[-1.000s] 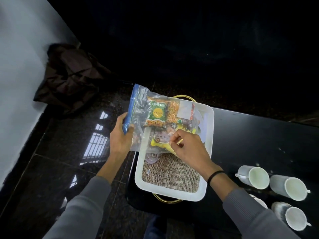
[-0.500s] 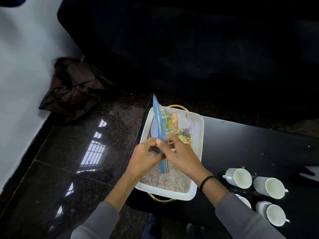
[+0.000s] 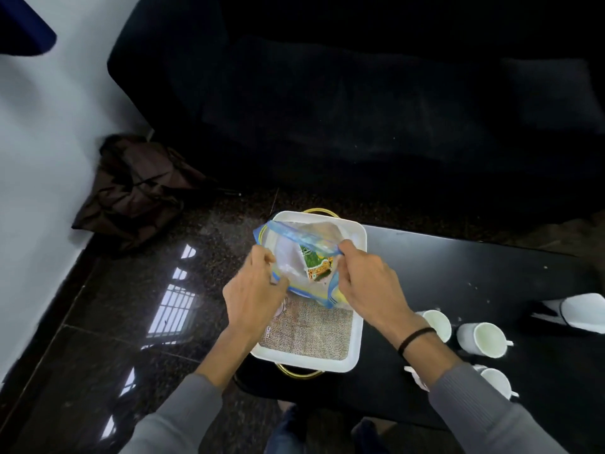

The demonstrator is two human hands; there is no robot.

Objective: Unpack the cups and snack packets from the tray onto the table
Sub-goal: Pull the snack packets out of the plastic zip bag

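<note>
Nearest: grey knit sleeves (image 3: 474, 414), thin black band (image 3: 415, 339) on R wrist. Both hands are over the tray (image 3: 359, 309), a white rect. dish w/ rounded corners and smooth glossy walls. It has a thin gold loop handle (image 3: 299, 375) at its near end, another at the far end. Coarse tan burlap mat (image 3: 311, 332) lines the tray floor.

Above tray centre: clear soft-plastic zip bag (image 3: 288, 257) w/ blue zip strip, mouth pulled apart. L hand (image 3: 252, 290) grips the bag's L lip, fingers curled tight round the plastic. R hand (image 3: 370, 286) pinches the R lip at the blue strip, thumb & fingers clenched on it. Inside stands a green/orange printed snack packet (image 3: 316, 265); other contents too blurred to tell. Can't tell if the bag's bottom touches the mat.

The tray sits at the L end of a black matte worktop (image 3: 458, 273). Just R of the tray: white ceramic cups (image 3: 481, 335), at least 3, round w/ small handles, one partly behind the R wrist. Further R, a white object (image 3: 582, 312) cut by the frame edge, unclear.

L of tray: dark speckled stone floor (image 3: 131, 322), polished, mirroring a barred window. Beyond tray, to the L: crumpled dark-brown fabric bundle (image 3: 137, 188) against a plain white wall (image 3: 49, 158). Straight beyond tray: big black mass (image 3: 360, 109), detail lost in the dark.
</note>
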